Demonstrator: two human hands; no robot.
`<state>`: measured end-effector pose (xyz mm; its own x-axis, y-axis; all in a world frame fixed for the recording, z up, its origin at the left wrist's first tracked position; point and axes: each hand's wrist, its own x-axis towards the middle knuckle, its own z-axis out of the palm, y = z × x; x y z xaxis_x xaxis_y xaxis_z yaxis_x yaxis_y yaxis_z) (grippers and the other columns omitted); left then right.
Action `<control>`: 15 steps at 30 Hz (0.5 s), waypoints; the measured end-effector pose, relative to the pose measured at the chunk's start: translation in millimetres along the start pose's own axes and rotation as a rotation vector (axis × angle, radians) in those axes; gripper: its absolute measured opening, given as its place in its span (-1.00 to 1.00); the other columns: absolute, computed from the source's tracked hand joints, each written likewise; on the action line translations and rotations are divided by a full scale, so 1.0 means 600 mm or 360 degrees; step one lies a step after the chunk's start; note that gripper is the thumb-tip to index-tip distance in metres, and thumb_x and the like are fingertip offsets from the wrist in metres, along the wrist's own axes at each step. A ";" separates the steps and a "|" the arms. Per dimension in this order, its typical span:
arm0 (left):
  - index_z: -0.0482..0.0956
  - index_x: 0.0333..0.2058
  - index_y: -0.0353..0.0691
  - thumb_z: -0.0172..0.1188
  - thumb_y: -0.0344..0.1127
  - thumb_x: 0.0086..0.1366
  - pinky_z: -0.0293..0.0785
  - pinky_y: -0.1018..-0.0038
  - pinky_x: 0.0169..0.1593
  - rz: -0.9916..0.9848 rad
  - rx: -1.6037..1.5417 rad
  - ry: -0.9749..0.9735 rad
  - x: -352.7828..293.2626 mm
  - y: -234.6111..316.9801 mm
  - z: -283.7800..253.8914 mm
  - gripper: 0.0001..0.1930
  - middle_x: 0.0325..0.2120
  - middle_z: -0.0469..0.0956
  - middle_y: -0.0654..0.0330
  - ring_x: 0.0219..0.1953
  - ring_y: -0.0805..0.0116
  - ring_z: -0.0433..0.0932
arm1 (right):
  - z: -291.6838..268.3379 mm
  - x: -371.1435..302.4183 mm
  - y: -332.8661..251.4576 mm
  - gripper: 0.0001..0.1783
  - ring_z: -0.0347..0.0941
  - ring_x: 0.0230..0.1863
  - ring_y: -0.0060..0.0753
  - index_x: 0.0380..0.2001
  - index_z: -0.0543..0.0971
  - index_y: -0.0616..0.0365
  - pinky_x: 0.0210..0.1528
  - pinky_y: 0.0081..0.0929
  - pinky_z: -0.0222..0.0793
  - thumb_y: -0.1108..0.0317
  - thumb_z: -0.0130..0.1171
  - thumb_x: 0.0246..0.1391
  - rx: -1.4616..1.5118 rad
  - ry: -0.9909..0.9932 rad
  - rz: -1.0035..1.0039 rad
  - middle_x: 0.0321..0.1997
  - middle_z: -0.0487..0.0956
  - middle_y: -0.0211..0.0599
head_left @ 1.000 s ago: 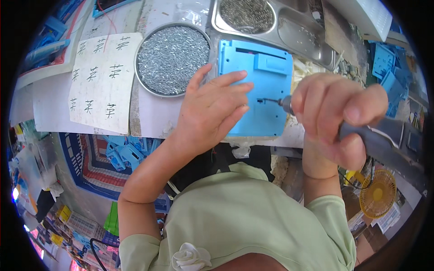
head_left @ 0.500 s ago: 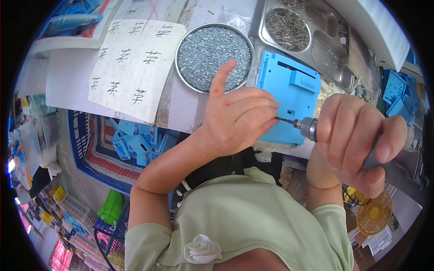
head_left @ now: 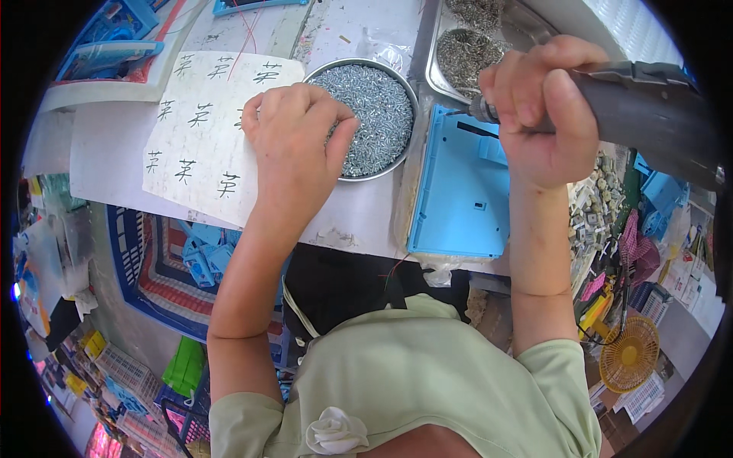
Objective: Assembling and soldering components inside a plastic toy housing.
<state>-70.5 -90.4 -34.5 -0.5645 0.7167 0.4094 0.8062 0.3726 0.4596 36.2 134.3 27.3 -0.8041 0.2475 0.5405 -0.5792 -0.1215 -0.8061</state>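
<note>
My right hand (head_left: 546, 114) is wrapped around a dark electric screwdriver (head_left: 641, 114). Its thin bit points left at the far left corner of a light blue plastic housing (head_left: 458, 191); whether the tip touches a screw there I cannot tell. The housing lies flat, with a dark slot and a small square opening in its face. My left hand (head_left: 298, 133) hovers at the left rim of a round metal dish (head_left: 414, 114) full of small silvery screws (head_left: 374, 114), partly over a paper sheet. Its fingers are curled under, and what they hold, if anything, is hidden.
The white sheet (head_left: 206, 153) bears handwritten characters. A steel compartment tray (head_left: 435, 76) with metal parts stands behind the housing. Small grey parts (head_left: 599, 206) lie piled to the right. Below the bench at left, a blue basket (head_left: 137, 267) holds blue plastic pieces.
My left hand has left the blue housing and moved left to the screw dish, its fingers curling. My right hand has carried the screwdriver away from me to the housing's far left corner.
</note>
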 end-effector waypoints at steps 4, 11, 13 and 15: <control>0.60 -0.38 -0.06 0.34 -0.25 0.18 0.17 0.10 0.09 -0.0068 0.0025 -0.0007 0.010 0.001 0.007 -0.89 -0.37 0.52 0.32 -0.14 0.25 0.45 | 0.004 0.001 0.016 -0.82 0.20 -0.57 -0.53 -0.10 0.40 0.17 -0.37 -0.39 0.31 0.38 -0.03 0.28 -0.0130 0.0040 0.0020 -0.59 0.29 -0.46; 0.59 -0.42 -0.09 0.33 -0.20 0.21 0.19 0.13 0.01 0.0044 -0.0059 -0.0089 0.021 -0.011 0.009 -0.85 -0.48 0.55 0.33 -0.30 0.23 0.49 | 0.021 0.001 0.027 -0.94 0.20 -0.59 -0.53 -0.25 0.35 0.12 -0.41 -0.41 0.33 0.44 0.02 0.27 -0.0251 0.0091 0.0145 -0.64 0.26 -0.46; 0.59 -0.44 -0.08 0.35 -0.22 0.20 0.19 0.14 0.00 0.0074 -0.0146 -0.0102 0.027 -0.005 0.001 -0.86 -0.47 0.57 0.35 -0.31 0.25 0.50 | 0.017 0.000 0.020 -0.93 0.20 -0.60 -0.54 -0.27 0.35 0.11 -0.42 -0.42 0.32 0.45 0.03 0.26 -0.0272 0.0150 0.0118 -0.66 0.26 -0.47; 0.59 -0.44 -0.07 0.37 -0.24 0.18 0.19 0.15 0.00 0.0089 -0.0206 -0.0137 0.027 0.000 -0.008 -0.87 -0.46 0.58 0.37 -0.31 0.26 0.50 | 0.011 -0.002 0.009 -0.91 0.20 -0.61 -0.54 -0.28 0.34 0.11 -0.44 -0.43 0.30 0.45 0.05 0.25 -0.0208 0.0147 0.0074 -0.67 0.27 -0.47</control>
<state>-80.5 -81.5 -23.8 -0.4977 0.7843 0.3704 0.8032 0.2556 0.5381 33.2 127.0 23.6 -0.8105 0.3324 0.4822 -0.5144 -0.0102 -0.8575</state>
